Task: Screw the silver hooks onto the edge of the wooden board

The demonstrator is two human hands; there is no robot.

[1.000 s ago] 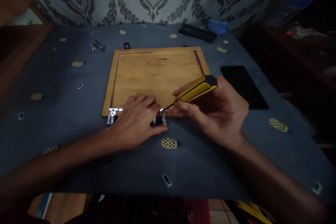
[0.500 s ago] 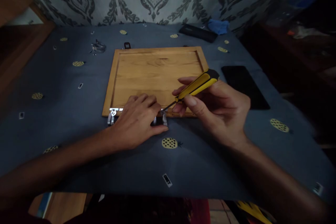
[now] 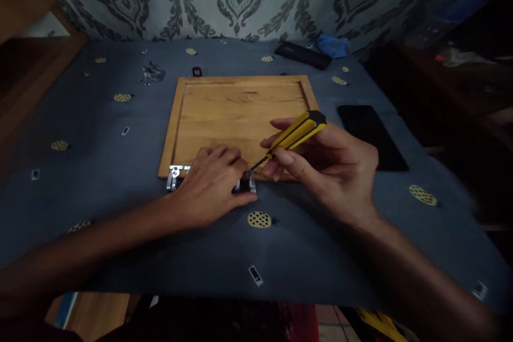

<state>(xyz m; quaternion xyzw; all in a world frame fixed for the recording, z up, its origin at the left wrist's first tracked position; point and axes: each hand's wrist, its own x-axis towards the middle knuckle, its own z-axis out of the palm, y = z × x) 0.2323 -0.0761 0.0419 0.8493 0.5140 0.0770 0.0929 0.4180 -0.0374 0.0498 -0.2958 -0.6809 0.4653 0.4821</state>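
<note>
A wooden panel with a raised frame lies flat on the cloth. Along its near edge runs a silver metal bracket with hinged ends and dark parts below. My left hand covers the bracket's middle, fingers curled over it and thumb along its near side. Pinched between thumb and fingers of my right hand is a yellow-and-black screwdriver. It slants down to the left, its tip at the bracket's right end. Whether a screw sits under the tip is too small to tell.
Behind the panel at left lies a small pile of metal pieces. A black phone-like slab rests right of the panel. A black case and a blue cloth lie at the back, before the patterned curtain.
The screwdriver's handle has turned a little and shifted slightly left, along with my right hand. My left hand stays on the bracket. The view has shifted slightly.
</note>
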